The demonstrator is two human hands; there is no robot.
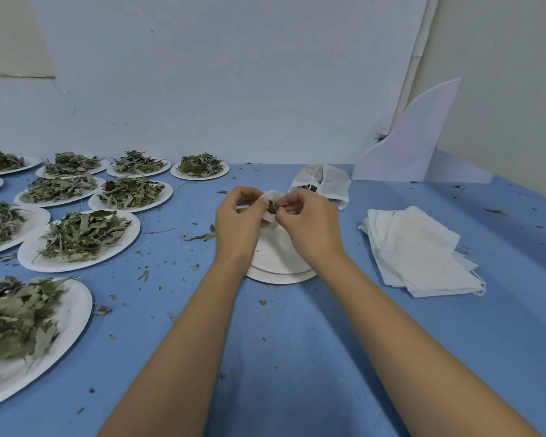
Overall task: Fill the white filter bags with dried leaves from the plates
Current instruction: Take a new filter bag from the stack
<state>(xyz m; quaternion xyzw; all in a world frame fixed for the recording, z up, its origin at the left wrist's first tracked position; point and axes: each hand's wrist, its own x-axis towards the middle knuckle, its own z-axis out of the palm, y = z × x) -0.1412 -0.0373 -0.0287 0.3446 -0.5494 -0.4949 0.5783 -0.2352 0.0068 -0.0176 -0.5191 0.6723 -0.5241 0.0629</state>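
Both of my hands are raised above a stack of bare white paper plates (281, 272) in the middle of the blue table. My left hand (238, 217) pinches the mouth of a white filter bag (270, 200). My right hand (306, 219) pinches the bag's other edge, and a small clump of dried leaves (271, 209) shows between the fingers at the opening. Most of the bag is hidden behind my hands. Several plates of dried leaves (82, 238) cover the left side of the table.
A stack of flat white filter bags (420, 250) lies to the right. Filled bags (323, 182) sit behind my hands. A white curved board (413, 143) leans on the wall at the back right. Leaf crumbs are scattered over the blue tablecloth (297, 342).
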